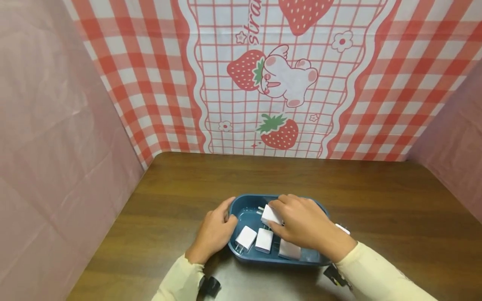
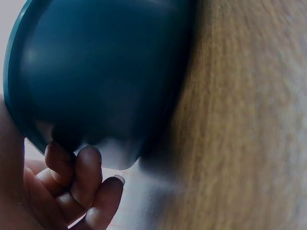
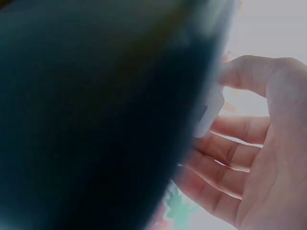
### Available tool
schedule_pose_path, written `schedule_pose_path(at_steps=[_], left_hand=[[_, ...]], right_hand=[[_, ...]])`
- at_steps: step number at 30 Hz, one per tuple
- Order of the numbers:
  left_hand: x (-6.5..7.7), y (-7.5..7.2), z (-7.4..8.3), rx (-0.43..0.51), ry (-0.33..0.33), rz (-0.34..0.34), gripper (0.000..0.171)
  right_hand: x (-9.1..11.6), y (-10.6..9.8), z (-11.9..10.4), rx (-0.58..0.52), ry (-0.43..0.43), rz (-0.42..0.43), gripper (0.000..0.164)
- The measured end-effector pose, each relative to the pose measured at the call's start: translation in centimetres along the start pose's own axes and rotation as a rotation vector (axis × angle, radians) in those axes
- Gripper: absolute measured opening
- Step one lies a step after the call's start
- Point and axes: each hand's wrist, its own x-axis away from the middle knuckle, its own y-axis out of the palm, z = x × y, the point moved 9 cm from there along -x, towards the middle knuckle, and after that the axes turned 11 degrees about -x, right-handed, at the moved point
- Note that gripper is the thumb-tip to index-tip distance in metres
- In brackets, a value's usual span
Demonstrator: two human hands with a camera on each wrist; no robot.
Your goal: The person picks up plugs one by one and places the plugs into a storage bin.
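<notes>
A blue plastic tray with rounded ends stands on the table. My left hand grips its left end, thumb at the rim and fingers against the outer wall. Over the inside of the tray, my right hand pinches a white charger plug between thumb and fingers, its prongs pointing left. In the right wrist view the tray's dark wall hides part of this charger. Below it in the tray lie a tilted white charger, a second charger, and a third partly shaded under my right hand.
Another white charger shows on the right, just beyond the tray, partly behind my right wrist. The brown wooden table runs back to a red-and-white checked cloth with strawberries. Pink cloth hangs at the left side.
</notes>
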Motion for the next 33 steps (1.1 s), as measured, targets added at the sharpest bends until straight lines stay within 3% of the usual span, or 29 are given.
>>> schedule_pose_path(at_steps=[6, 12, 18, 29, 33], left_hand=[[0.0, 0.1, 0.1, 0.006, -0.008, -0.004, 0.055], [-0.1, 0.2, 0.5, 0.009, 0.008, -0.007, 0.055], [0.0, 0.1, 0.1, 0.012, -0.002, 0.004, 0.054], [0.1, -0.1, 0.0, 0.013, 0.018, 0.014, 0.055], [0.0, -0.2, 0.2, 0.011, 0.028, 0.016, 0.055]], right_hand=[[-0.7, 0.5, 0.2, 0.022, 0.013, -0.088, 0.041], [-0.6, -0.5, 0.2, 0.042, 0.012, -0.096, 0.04], [-2.4, -0.7, -1.1, 0.034, -0.057, -0.108, 0.03], [-5.8, 2.8, -2.4, 0.114, -0.107, -0.275, 0.028], [-6.3, 3.6, -3.1, 0.184, -0.153, -0.275, 0.023]])
